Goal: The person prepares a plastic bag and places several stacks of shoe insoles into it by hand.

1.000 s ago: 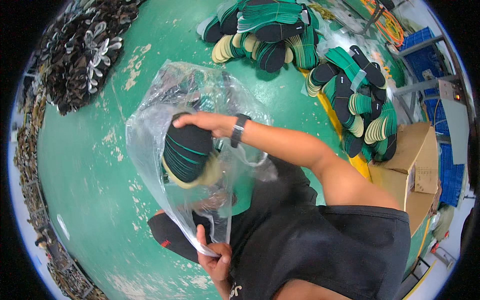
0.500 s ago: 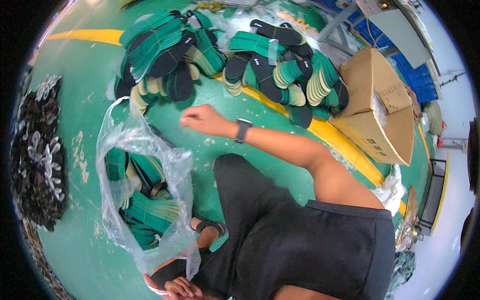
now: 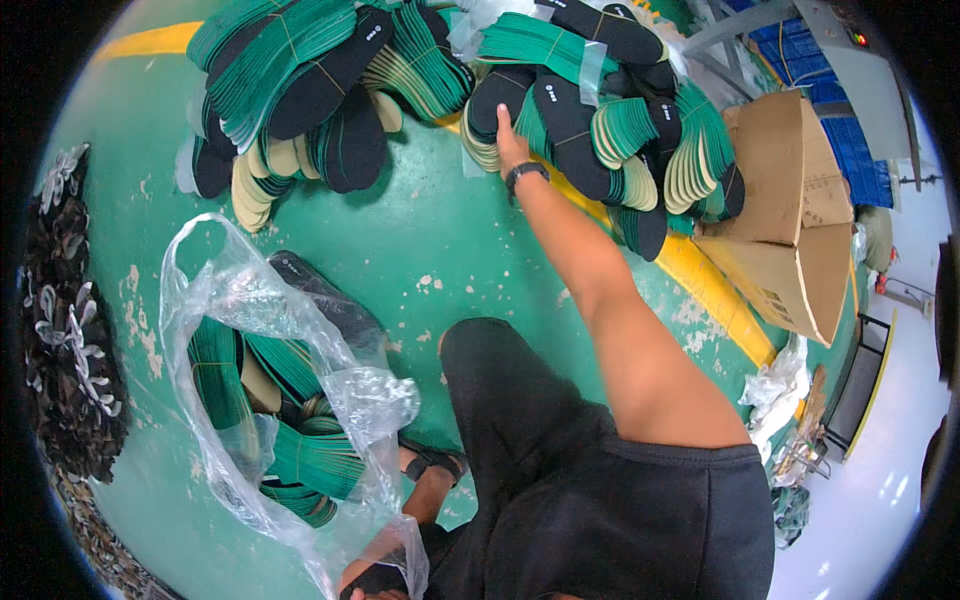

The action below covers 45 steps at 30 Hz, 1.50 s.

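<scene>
My right hand [image 3: 513,148] reaches forward to a pile of insoles. One finger lies stretched along a black-topped insole bundle [image 3: 497,100]; the other fingers are mostly hidden. Green and black insoles [image 3: 570,120] with cream edges surround it. At the lower edge, only a strip of my left hand [image 3: 378,595] shows, curled at the near edge of a clear plastic bag [image 3: 205,440]. Wide at its mouth, the bag holds several green insole bundles [image 3: 310,458]. A dark insole shape [image 3: 325,300] shows beside the bag's far right side.
Another insole pile [image 3: 290,90] lies at the far left. An open cardboard box [image 3: 775,180] stands right of the pile I touch. A heap of dark and silvery pieces [image 3: 75,350] lies at the left. My sandalled foot [image 3: 430,462] rests beside the bag.
My right hand has moved forward and right, from above bare floor onto the insole pile. My left hand has slipped almost out of view. The bag's right side has sagged.
</scene>
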### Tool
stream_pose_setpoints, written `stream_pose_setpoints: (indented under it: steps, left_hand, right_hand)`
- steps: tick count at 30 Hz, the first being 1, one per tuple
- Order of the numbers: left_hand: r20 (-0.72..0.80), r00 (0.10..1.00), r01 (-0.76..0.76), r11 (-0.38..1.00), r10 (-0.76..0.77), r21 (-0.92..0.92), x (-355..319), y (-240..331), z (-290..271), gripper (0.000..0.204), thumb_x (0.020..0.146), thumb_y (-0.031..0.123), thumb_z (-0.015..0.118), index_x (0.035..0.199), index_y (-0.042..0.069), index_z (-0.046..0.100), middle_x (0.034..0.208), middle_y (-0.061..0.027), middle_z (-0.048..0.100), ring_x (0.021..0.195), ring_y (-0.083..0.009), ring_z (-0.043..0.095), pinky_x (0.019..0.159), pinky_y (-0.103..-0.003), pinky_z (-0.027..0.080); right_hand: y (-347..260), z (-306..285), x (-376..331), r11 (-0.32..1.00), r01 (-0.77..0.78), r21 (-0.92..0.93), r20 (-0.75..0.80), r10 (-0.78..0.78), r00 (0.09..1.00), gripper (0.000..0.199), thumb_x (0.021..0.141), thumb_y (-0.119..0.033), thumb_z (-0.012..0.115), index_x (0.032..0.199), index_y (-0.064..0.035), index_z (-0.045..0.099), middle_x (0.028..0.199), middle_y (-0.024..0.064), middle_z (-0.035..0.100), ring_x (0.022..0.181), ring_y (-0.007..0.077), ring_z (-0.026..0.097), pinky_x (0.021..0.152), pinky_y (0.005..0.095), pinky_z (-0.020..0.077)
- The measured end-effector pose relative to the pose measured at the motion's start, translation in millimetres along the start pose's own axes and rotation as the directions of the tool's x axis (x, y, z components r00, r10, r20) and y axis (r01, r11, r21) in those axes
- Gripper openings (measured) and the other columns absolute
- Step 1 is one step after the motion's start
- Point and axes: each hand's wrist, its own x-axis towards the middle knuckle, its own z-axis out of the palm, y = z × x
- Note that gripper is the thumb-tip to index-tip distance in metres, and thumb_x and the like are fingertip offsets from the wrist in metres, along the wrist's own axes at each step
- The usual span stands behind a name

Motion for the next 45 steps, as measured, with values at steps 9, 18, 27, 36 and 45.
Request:
stream_pose_setpoints:
  steps: [9, 18, 27, 36, 45]
  left_hand:
    - [-0.093, 0.990, 0.107, 0.993, -0.103, 0.039, 11, 23, 49, 0.057, 0.091, 0.039, 0.049, 0.134, 0.006, 0.033, 0.068, -0.0027, 0.041, 0.057, -0.0168, 0.041, 0.048, -0.029, 0.041]
    - [-0.075, 0.997, -0.004, 1.000, 0.005, 0.012, 2, -5, 24, 0.050, 0.091, 0.031, 0.050, 0.132, 0.007, 0.034, 0.072, -0.0028, 0.045, 0.059, -0.0156, 0.043, 0.042, -0.024, 0.039]
    - [-0.206, 0.889, -0.410, 0.911, 0.409, 0.036, -25, -21, 28, 0.035, 0.093, 0.025, 0.043, 0.111, -0.004, 0.051, 0.057, 0.0020, 0.036, 0.038, -0.0057, 0.031, 0.040, -0.019, 0.025]
    - [-0.084, 0.792, -0.610, 0.776, 0.605, -0.157, -56, -10, 4, 0.061, 0.090, 0.021, 0.043, 0.136, -0.010, 0.018, 0.055, -0.0016, 0.040, 0.041, -0.0087, 0.038, 0.044, -0.023, 0.031]
    - [-0.120, 0.716, -0.697, 0.697, 0.688, -0.166, -26, 0, 41, 0.083, 0.084, 0.018, 0.051, 0.143, 0.003, -0.006, 0.057, -0.0029, 0.043, 0.042, -0.0107, 0.040, 0.044, -0.023, 0.032]
  right_hand:
    - [-26, 49, -28, 0.930, -0.104, 0.353, 0.064, 0.087, 0.994, 0.096, 0.070, -0.059, 0.064, 0.137, 0.0013, 0.032, 0.141, 0.0141, 0.035, 0.125, 0.0272, 0.038, 0.103, 0.0375, 0.0301]
    - [89, -101, -134, 0.543, 0.499, -0.676, 0.138, -0.571, 0.809, 0.100, 0.063, -0.048, 0.075, 0.128, 0.0129, 0.030, 0.115, 0.0265, 0.050, 0.108, 0.0360, 0.048, 0.095, 0.0397, 0.0376]
    - [110, -114, -240, -0.078, 0.690, -0.719, 0.621, -0.517, 0.589, 0.110, 0.051, -0.048, 0.078, 0.132, 0.0077, 0.028, 0.131, 0.0257, 0.036, 0.126, 0.0372, 0.030, 0.100, 0.0534, 0.0245]
    - [135, -130, -231, -0.065, 0.604, -0.795, 0.599, -0.250, 0.761, 0.091, 0.052, -0.042, 0.080, 0.119, 0.0043, 0.039, 0.114, 0.0178, 0.047, 0.109, 0.0338, 0.044, 0.094, 0.0495, 0.0335]
    - [82, -76, -232, 0.126, 0.637, -0.761, 0.568, -0.347, 0.747, 0.090, 0.054, -0.044, 0.080, 0.120, 0.0064, 0.046, 0.112, 0.0248, 0.054, 0.104, 0.0379, 0.053, 0.088, 0.0476, 0.0409]
